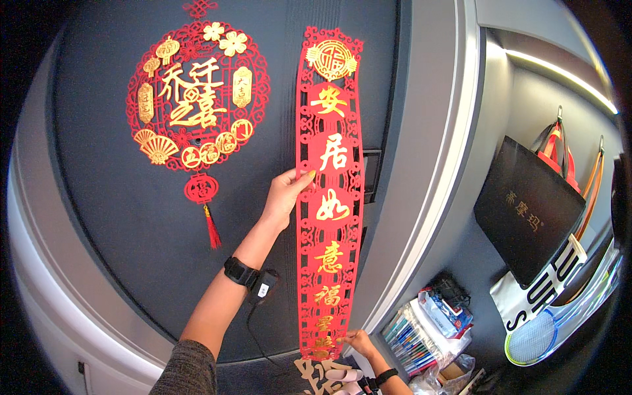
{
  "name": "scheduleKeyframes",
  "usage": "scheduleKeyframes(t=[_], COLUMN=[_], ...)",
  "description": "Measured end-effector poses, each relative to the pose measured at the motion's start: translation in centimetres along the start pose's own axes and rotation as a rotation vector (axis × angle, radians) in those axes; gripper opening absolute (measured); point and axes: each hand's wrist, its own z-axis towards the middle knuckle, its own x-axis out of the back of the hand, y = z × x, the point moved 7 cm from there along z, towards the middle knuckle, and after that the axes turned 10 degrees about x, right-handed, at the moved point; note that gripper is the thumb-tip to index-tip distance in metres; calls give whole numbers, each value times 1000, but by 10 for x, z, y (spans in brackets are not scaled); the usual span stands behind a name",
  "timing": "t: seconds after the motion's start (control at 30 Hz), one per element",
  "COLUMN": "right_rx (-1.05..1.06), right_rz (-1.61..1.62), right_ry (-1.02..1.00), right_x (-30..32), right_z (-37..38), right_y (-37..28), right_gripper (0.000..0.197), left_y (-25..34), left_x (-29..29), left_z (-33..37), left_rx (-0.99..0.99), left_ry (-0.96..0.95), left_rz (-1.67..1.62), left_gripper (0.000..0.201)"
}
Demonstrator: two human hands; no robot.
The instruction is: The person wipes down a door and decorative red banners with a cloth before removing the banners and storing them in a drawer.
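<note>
A long red cut-paper banner point(330, 178) with gold characters hangs upright in front of a dark door point(263, 79). My left hand point(286, 192) pinches its left edge around mid-height, the thumb lying on the front. Low down on the right edge, my right hand point(359, 342) has its fingertips closed on the paper near the banner's bottom end. To the left, a round red and gold openwork ornament point(191, 95) is on the door, with a small red lantern shape and a tassel point(212, 227) below it.
A dark door handle plate point(372, 174) is partly hidden behind the banner. Along the right wall hang a black bag point(530, 210), a white bag point(510, 303) and a badminton racket point(530, 337). Below stand packed books point(411, 339) and plastic bags. A patterned doormat point(316, 375) lies at the bottom.
</note>
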Motion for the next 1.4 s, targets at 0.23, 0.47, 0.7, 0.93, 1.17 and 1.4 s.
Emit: scheduleKeyframes(t=[0.23, 0.47, 0.7, 0.93, 1.17, 1.4], right_rx=[82, 199, 539, 816, 694, 422], right_rz=[-388, -422, -400, -637, -769, -373], right_ry=[-57, 402, 583, 761, 661, 668], right_x=[27, 88, 24, 2, 21, 64], right_z=[-5, 5, 19, -19, -76, -171], right_y=[-22, -124, -226, -279, -238, -174], right_gripper=[37, 28, 70, 68, 36, 30], left_y=[-13, -16, -85, -120, -156, -186], left_x=[-1, 25, 99, 87, 27, -76], left_z=[-30, -99, -192, -225, -239, -260], left_rx=[49, 23, 110, 188, 322, 433], left_ry=[-34, -87, -172, -388, -544, -664], left_rz=[57, 171, 219, 143, 49, -191], left_gripper=[16, 14, 18, 20, 26, 21])
